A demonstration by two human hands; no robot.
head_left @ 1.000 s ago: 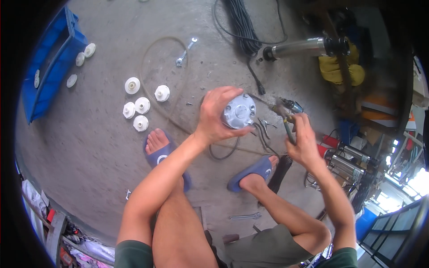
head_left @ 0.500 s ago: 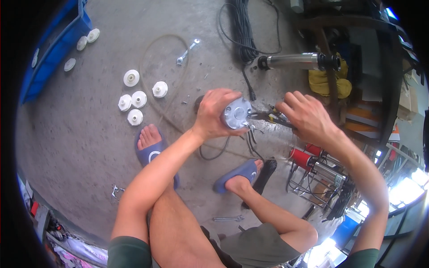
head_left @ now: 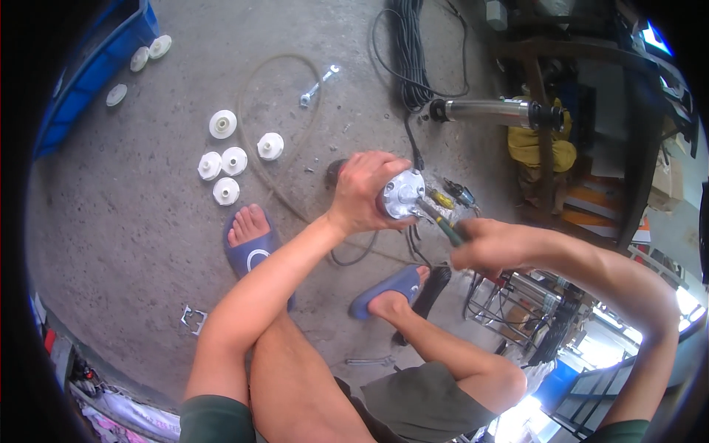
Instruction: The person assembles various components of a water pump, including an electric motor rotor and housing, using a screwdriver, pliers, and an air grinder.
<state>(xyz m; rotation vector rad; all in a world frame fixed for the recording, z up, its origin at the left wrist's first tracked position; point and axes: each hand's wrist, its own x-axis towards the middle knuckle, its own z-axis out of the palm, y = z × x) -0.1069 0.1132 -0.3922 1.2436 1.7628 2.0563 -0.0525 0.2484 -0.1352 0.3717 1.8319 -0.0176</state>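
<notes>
My left hand point(head_left: 363, 193) is wrapped round a cylindrical metal part point(head_left: 403, 195) whose silver end face, with holes near its rim, points up toward me. A dark rounded piece point(head_left: 336, 173) shows behind that hand. In my closed right hand point(head_left: 491, 245) is a pair of pliers point(head_left: 447, 230) with green and yellow grips. Their dark tip meets the end face near its middle; I cannot tell whether the jaws grip anything. Just beyond the pliers lie a yellow-handled screwdriver point(head_left: 442, 199) and a small dark tool point(head_left: 459, 192) on the floor.
Several white plastic discs point(head_left: 233, 160) and an open-end wrench point(head_left: 319, 86) lie on the concrete floor beside a loop of hose. A blue crate point(head_left: 88, 81) stands far left. Coiled black cable point(head_left: 413, 59) and a steel cylinder point(head_left: 487, 111) lie far right, by a dark bench frame point(head_left: 641, 162).
My right hand has come nearer to me, swinging the pliers to a new angle against the metal end face. The yellow-handled screwdriver is now more visible. My left hand keeps its hold, shifted slightly right.
</notes>
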